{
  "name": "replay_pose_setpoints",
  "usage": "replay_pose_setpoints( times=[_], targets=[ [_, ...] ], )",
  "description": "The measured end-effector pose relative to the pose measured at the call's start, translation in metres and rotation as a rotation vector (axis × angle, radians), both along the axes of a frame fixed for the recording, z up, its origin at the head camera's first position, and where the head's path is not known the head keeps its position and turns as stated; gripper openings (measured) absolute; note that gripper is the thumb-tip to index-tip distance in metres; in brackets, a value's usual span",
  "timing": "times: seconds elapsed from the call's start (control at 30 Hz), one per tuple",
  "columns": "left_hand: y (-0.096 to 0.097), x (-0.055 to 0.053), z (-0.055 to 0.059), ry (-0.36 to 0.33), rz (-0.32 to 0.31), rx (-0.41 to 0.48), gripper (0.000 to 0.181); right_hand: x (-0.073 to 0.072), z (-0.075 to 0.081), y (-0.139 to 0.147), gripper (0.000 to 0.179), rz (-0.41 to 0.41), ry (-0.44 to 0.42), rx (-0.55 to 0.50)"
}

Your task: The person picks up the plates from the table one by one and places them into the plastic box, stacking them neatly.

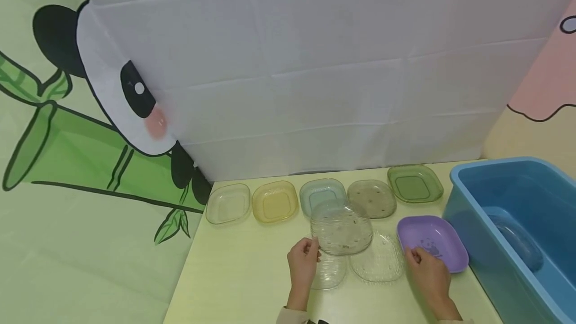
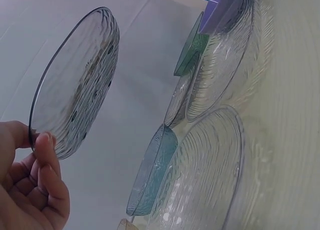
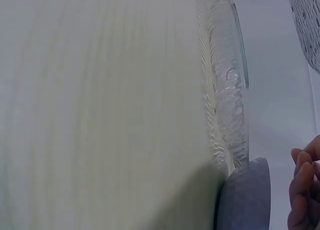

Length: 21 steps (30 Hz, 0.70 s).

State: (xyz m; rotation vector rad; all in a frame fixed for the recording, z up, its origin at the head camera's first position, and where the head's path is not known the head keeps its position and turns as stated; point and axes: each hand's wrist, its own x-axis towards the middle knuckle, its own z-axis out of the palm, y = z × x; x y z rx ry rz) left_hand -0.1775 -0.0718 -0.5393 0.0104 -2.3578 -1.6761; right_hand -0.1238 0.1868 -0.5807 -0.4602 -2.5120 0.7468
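My left hand (image 1: 303, 263) pinches the near-left rim of a clear greyish plate (image 1: 342, 231) with dark spots, held tilted above the table. In the left wrist view, thumb and fingertips grip this plate's edge. Below it, a clear ribbed plate (image 1: 330, 273) and a clear plate with a textured rim (image 1: 379, 259) lie on the table. My right hand (image 1: 429, 275) hovers by the near edge of a purple plate (image 1: 434, 241) with a dark print. Its fingers are loosely curled with nothing seen between them; the right wrist view shows it apart from the purple plate (image 3: 245, 197).
Along the back of the table (image 1: 238, 269) stand a clear plate (image 1: 228, 204), a yellow plate (image 1: 275, 202), a bluish plate (image 1: 322, 192), a brownish spotted plate (image 1: 371, 198) and a green plate (image 1: 415, 184). A blue tub (image 1: 490, 234) at the right holds a transparent dish (image 1: 517, 241).
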Motion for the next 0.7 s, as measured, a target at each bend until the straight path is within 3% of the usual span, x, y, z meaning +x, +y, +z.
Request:
replay_pose_setpoints(
  times=[0.23,0.37,0.7],
  targets=[
    [0.003,-0.002,0.005,0.005,0.005,0.003,0.028,-0.005,0.006,-0.001,0.038,0.005,-0.043,-0.039],
    [0.004,-0.003,0.007,0.015,0.004,0.004,0.027,-0.007,0.013,-0.002,0.034,0.031,-0.056,-0.091],
    [0.008,-0.004,0.011,0.001,-0.016,0.045,0.027,-0.028,0.042,-0.013,0.048,0.171,-0.125,-0.501]
  ],
)
